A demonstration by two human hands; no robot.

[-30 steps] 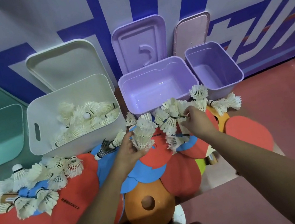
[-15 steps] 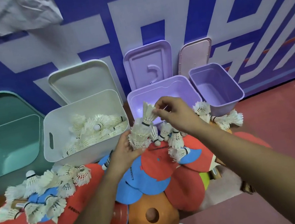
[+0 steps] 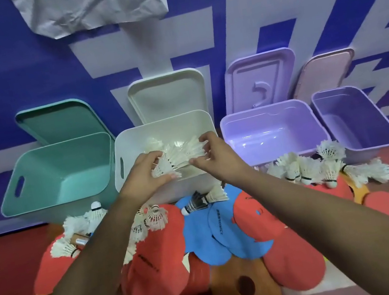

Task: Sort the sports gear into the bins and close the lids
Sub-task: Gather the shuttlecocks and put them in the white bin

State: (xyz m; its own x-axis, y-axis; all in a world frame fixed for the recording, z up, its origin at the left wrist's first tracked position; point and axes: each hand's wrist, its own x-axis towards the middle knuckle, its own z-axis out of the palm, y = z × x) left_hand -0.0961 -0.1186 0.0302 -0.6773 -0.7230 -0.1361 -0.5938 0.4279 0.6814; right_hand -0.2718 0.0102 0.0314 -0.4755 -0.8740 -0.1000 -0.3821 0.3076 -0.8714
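Both my hands are over the white bin (image 3: 132, 142), holding a bunch of white shuttlecocks (image 3: 179, 154) above its opening. My left hand (image 3: 145, 174) grips the bunch from the left; my right hand (image 3: 215, 155) holds it from the right with curled fingers. More shuttlecocks lie loose on the floor at the left (image 3: 82, 225) and at the right (image 3: 319, 167). A black-and-white shuttlecock (image 3: 199, 202) lies in front of the white bin. Red paddles (image 3: 156, 260) and blue paddles (image 3: 218, 231) are piled below my arms.
A teal bin (image 3: 62, 168) stands left, a large purple bin (image 3: 271, 131) and a small purple bin (image 3: 354, 119) right; all look bare inside. Their lids lean on the blue wall (image 3: 17, 61). An orange paddle (image 3: 244, 286) lies at the bottom.
Both hands have carried the bunch of shuttlecocks from above the paddle pile up and left, over the white bin. The camera view has shifted left.
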